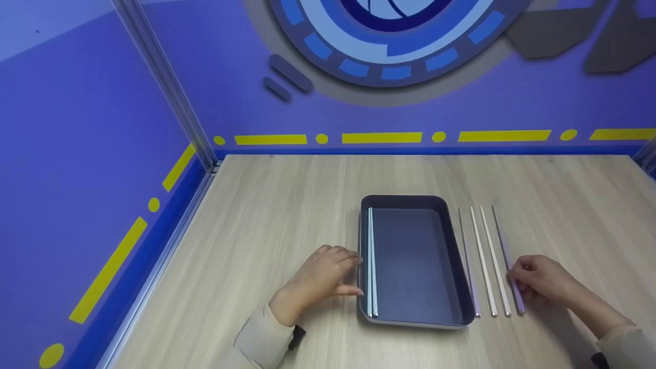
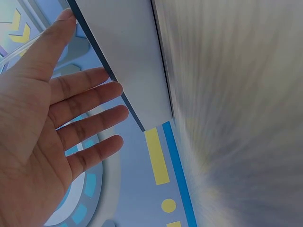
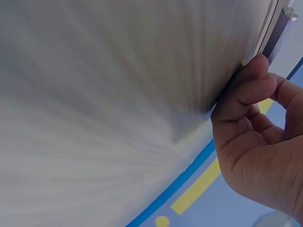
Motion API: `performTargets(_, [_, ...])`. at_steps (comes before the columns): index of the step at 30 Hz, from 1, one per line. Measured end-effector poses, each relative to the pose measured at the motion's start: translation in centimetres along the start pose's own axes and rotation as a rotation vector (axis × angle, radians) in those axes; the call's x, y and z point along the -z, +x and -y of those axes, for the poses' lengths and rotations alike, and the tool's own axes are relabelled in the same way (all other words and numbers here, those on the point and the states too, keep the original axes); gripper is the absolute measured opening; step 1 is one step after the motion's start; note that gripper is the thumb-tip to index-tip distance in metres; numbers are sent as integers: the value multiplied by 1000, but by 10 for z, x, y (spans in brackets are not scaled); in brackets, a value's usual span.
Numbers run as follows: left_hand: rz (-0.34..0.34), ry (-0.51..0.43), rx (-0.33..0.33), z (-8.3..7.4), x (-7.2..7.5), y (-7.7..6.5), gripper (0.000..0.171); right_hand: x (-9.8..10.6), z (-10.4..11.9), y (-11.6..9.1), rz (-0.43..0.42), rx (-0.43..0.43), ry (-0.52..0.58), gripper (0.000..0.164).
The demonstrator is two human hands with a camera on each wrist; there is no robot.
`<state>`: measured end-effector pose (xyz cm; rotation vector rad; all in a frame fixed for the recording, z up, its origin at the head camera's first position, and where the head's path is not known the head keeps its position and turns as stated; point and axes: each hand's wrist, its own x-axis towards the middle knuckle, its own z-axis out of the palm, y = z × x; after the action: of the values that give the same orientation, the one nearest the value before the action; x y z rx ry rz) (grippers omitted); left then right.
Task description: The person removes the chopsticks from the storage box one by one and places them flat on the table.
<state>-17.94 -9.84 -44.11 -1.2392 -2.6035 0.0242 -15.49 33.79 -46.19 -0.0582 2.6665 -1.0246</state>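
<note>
A dark rectangular tray (image 1: pixel 415 266) sits on the table, with two pale teal chopsticks (image 1: pixel 369 277) lying side by side along its left inner wall. At the tray's left side, my left hand (image 1: pixel 323 271) touches the rim with fingers extended; the left wrist view shows its fingertips along the edge of the tray's outer wall (image 2: pixel 123 56). Right of the tray lie a purple chopstick (image 1: pixel 474 292), two white chopsticks (image 1: pixel 482 256) and another purple chopstick (image 1: pixel 502 241). My right hand (image 1: pixel 546 277) pinches this rightmost one near its thick end, fingers curled low against the table.
The wooden table (image 1: pixel 266 205) runs back to a blue-purple wall (image 1: pixel 215 92) with yellow markings. A metal frame post (image 1: pixel 164 77) stands at the left corner. Dark bands sit at both sleeve cuffs (image 1: pixel 266 333).
</note>
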Motion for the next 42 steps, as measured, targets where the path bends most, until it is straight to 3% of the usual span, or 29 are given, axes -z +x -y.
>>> performTargets(23, [-28, -4, 0, 0, -1, -2, 63, 1, 6, 5, 30, -5, -107, 20])
performTargets(42, [-29, -1, 0, 0, -2, -2, 63, 6, 4, 4, 78, -23, -72, 23])
